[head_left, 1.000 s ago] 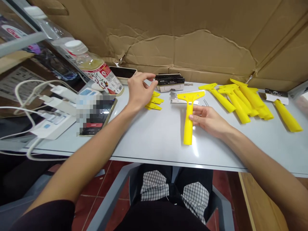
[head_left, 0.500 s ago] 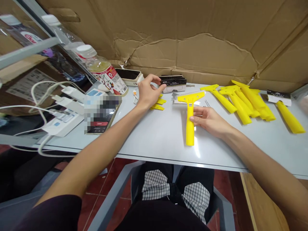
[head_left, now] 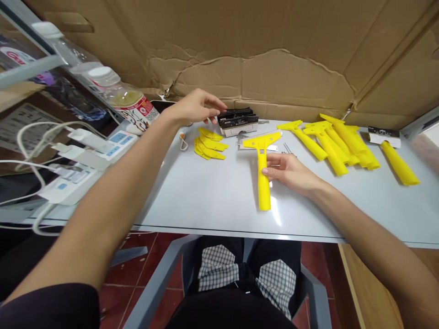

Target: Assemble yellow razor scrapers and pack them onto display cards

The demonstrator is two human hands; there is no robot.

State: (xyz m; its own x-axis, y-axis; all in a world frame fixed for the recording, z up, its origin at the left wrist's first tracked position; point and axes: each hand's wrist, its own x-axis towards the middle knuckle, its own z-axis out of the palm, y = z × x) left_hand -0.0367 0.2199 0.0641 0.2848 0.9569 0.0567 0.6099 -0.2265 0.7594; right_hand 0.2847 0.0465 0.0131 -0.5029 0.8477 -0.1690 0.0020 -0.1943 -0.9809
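Observation:
My right hand is closed around the handle of a yellow scraper, which stands head-away over the table with its wide head at the top. Behind that head lie thin metal blades, partly covered by it. My left hand reaches to the back of the table, fingers apart, at the left end of a small box of black-and-white card sleeves. Nothing shows in its fingers; whether the fingertips touch the sleeves I cannot tell. Several flat yellow plastic pieces lie fanned out in front of the box.
More yellow scrapers lie in a group at the right, and one with a black-and-white card sleeve lies beyond them. At the left are a power strip with cables and a drink bottle. Cardboard walls the back.
My left hand has moved back and slightly left, uncovering the flat yellow pieces. My right hand keeps its hold on the scraper. The view has shifted a little to the right.

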